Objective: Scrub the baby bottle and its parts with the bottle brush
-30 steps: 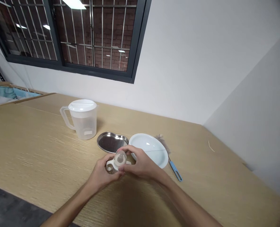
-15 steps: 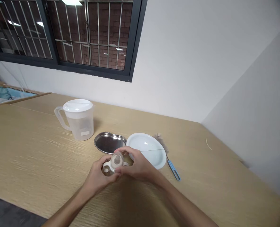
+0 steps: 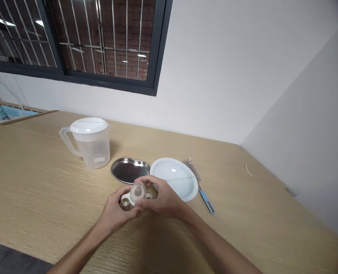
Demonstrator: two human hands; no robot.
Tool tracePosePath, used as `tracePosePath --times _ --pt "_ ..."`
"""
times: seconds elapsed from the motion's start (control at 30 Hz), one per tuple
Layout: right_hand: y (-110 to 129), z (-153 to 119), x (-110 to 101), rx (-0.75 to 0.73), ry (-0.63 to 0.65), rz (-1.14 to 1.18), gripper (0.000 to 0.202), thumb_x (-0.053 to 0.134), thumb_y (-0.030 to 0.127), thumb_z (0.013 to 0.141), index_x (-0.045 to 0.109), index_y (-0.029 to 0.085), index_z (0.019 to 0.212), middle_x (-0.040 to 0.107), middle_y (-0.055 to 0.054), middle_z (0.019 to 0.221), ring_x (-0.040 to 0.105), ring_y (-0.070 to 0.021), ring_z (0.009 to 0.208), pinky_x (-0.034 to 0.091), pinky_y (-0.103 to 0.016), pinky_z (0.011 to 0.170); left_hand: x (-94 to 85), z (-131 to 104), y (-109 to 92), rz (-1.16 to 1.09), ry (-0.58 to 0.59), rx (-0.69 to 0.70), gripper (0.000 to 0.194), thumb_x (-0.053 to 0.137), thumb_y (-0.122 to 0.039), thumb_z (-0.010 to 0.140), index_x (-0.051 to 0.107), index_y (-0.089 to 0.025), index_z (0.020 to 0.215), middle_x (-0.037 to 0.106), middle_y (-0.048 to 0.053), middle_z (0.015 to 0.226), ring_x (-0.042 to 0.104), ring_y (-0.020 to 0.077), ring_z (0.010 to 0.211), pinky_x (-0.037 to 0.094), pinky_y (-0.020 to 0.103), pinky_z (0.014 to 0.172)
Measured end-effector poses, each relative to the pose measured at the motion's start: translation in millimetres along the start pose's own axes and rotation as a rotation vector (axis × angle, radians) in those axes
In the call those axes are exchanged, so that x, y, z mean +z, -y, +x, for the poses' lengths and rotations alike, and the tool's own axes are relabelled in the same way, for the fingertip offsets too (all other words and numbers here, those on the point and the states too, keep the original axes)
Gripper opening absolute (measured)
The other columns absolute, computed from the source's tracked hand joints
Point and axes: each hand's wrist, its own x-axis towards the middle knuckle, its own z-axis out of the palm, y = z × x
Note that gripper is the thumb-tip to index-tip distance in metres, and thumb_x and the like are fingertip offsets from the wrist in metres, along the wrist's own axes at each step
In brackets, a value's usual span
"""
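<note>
A baby bottle [image 3: 137, 191] with a clear domed cap, a pale nipple under it and white side handles is held upright between both hands, seen from above. My left hand [image 3: 114, 208] grips its left side around the handle. My right hand [image 3: 164, 198] has its thumb and fingers round the cap and collar on the right. Just behind the hands lies a shiny kidney-shaped metal tray [image 3: 126, 171]. A white oval dish [image 3: 183, 186] sits to the right, partly covered by my right hand.
A lidded clear plastic jug [image 3: 94, 146] stands at the back left. Right of the dish lies a bottle brush [image 3: 206, 201] with a blue handle. A thin pale strip [image 3: 248, 170] is on the table [image 3: 260, 220] farther right, below the wall.
The whole view has shifted slightly, so everything sits a little further left and up. Both hands keep the same hold on the bottle.
</note>
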Motion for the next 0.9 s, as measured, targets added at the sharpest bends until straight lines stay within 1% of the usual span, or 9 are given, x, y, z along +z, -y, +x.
tracePosePath --times 0.17,0.33,0.63,0.9 --pt "-2.8 -0.3 0.8 0.008 -0.005 0.009 0.052 0.082 0.026 0.069 0.065 0.023 0.119 0.071 -0.002 0.108 0.065 -0.0209 0.102 0.050 -0.034 0.091 0.4 -0.4 -0.8 -0.012 0.012 -0.005 0.040 0.076 -0.023 0.067 0.068 -0.018 0.105 0.078 0.005 0.100 0.073 0.0231 0.086 0.058 0.031 0.076" --pt "-5.3 -1.0 3.6 -0.011 -0.016 0.038 0.052 0.082 0.026 0.071 0.065 0.023 0.119 0.071 -0.002 0.108 0.065 -0.0193 0.100 0.050 -0.033 0.089 -1.1 -0.6 -1.1 -0.007 0.009 -0.008 0.040 0.076 -0.022 0.066 0.068 -0.017 0.104 0.078 0.006 0.099 0.072 0.0231 0.086 0.058 0.031 0.076" --pt "-7.4 -2.0 4.4 -0.030 -0.023 0.049 0.052 0.081 0.027 0.071 0.064 0.022 0.120 0.071 -0.004 0.110 0.065 -0.0194 0.099 0.051 -0.033 0.088 -1.7 -1.6 0.2 -0.005 0.009 -0.012 0.041 0.077 -0.022 0.066 0.067 -0.017 0.105 0.077 0.006 0.099 0.072 0.0226 0.085 0.058 0.031 0.075" --pt "-8.7 -1.5 5.4 -0.029 -0.044 0.011 0.052 0.081 0.028 0.071 0.064 0.023 0.120 0.070 -0.005 0.112 0.065 -0.0210 0.102 0.051 -0.035 0.089 -1.2 -0.1 -0.3 -0.010 0.000 0.000 0.042 0.077 -0.021 0.065 0.068 -0.018 0.106 0.078 0.006 0.101 0.073 0.0234 0.087 0.059 0.032 0.076"
